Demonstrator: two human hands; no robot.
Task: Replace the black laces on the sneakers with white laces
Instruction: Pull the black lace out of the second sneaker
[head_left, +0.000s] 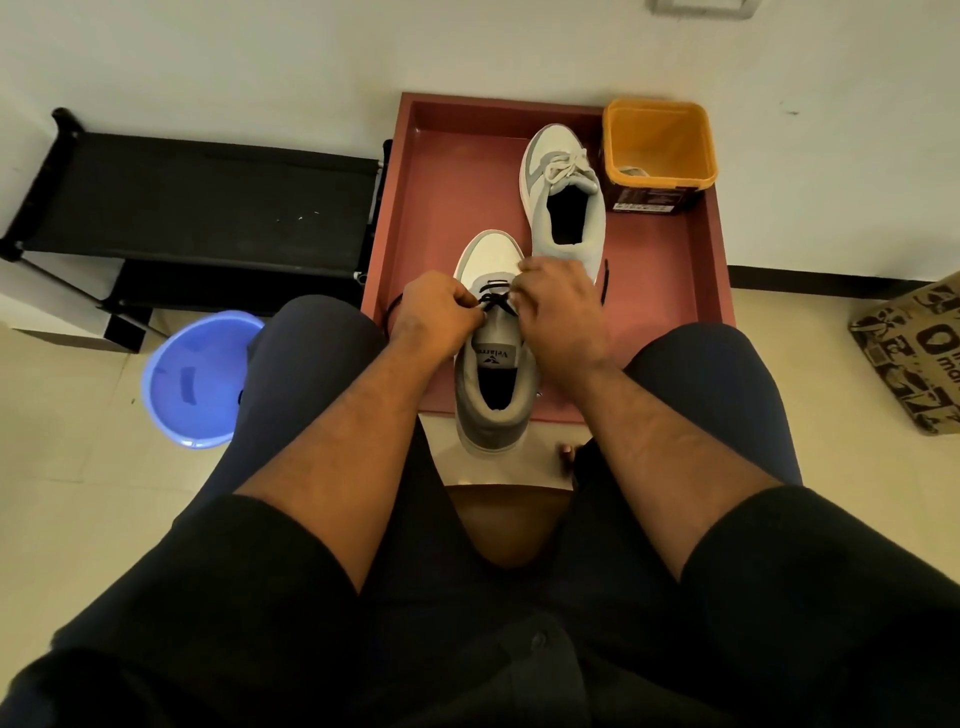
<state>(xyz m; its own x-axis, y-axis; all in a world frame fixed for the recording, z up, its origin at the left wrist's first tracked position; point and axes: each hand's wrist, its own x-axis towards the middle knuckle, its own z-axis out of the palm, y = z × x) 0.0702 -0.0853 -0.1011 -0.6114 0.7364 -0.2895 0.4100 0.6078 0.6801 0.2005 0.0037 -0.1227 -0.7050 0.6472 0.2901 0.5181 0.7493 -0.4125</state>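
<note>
A grey and white sneaker (493, 400) lies toe away from me, its heel over the front edge of a reddish-brown tray (670, 291). A black lace (496, 300) crosses its lower eyelets. My left hand (434, 312) pinches the lace on the left side. On the right side my right hand (558, 306) pinches the lace. Loose black ends trail out beside each hand. A second sneaker (563, 208) with a white lace tied in it stands farther back in the tray.
An orange tub (657, 150) sits in the tray's far right corner. A black shoe rack (197, 208) stands to the left, a blue plastic basin (195, 379) on the floor by my left knee, a printed cardboard box (914, 353) at the right.
</note>
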